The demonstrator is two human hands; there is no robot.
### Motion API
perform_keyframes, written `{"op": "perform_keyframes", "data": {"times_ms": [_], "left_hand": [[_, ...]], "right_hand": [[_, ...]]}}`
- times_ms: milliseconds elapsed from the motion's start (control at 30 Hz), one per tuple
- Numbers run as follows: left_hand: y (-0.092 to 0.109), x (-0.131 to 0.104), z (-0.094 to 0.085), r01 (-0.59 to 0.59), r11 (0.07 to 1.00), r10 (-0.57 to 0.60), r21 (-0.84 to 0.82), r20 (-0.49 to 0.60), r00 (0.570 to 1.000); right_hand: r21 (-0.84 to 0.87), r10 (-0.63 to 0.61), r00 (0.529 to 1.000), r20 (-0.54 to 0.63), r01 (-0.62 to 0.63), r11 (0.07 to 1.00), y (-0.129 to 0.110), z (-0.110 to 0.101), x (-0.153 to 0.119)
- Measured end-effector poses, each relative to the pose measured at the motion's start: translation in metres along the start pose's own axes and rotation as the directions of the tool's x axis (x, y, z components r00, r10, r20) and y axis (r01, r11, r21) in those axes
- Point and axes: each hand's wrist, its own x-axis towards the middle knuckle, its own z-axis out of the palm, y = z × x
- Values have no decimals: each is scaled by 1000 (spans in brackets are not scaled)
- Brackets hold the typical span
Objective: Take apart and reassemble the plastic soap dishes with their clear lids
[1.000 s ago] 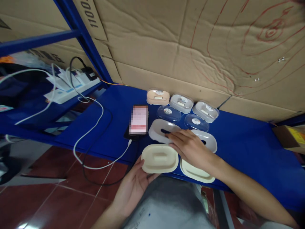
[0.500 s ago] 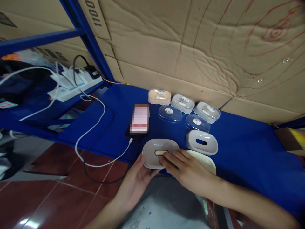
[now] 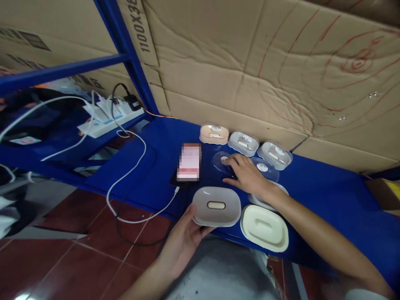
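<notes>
My left hand grips a grey oval soap dish by its left and front edge, thumb on the rim and fingers underneath. A cream bar-shaped piece fills the slot in its floor. My right hand reaches over the table with thumb and fingers apart, its fingertips at a clear plastic lid bearing a round sticker; whether they touch it I cannot tell. Beneath my right forearm a pale grey dish is partly hidden. In front of it sits a cream dish. Another clear lid lies beyond my right wrist.
One peach lidded dish and two grey lidded dishes line the cardboard wall. On the blue table lies a phone with a white charging cable. A power strip sits at left.
My right hand has left the dish's cream piece and moved forward to the clear lid, uncovering the cream dish. My left hand still holds the grey dish. The camera view has shifted slightly.
</notes>
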Motion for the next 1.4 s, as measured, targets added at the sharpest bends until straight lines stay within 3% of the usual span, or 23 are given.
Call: {"op": "perform_keyframes", "data": {"times_ms": [167,300,367,467,600,867,1067,1400], "left_hand": [[1,1,0,-9,1000,9,-1,21,1000],[2,1,0,-8,1000,8,1,15,1000],[1,1,-1,-20,1000,20,8,42,999],[-3,2,-3,-47,999,45,20,71,996],[-8,5,-5,-90,994,86,60,71,994],[-11,7,-10,-126,989,111,76,181,977],[-11,7,-11,-141,987,122,81,200,972],[-15,11,-19,-133,989,117,63,210,971]], "right_hand": [[210,75,995,64,-87,974,3,-7,0],[453,-24,995,-93,64,889,-8,-35,-16],[496,-163,985,-55,169,852,-22,-49,-33],[484,-275,961,24,229,844,-45,-57,-59],[412,-279,959,57,232,881,-62,-51,-76],[443,-238,971,36,198,875,-65,-41,-74],[522,-227,972,53,167,837,-65,-34,-74],[390,-210,977,35,180,903,-64,-28,-75]]}}
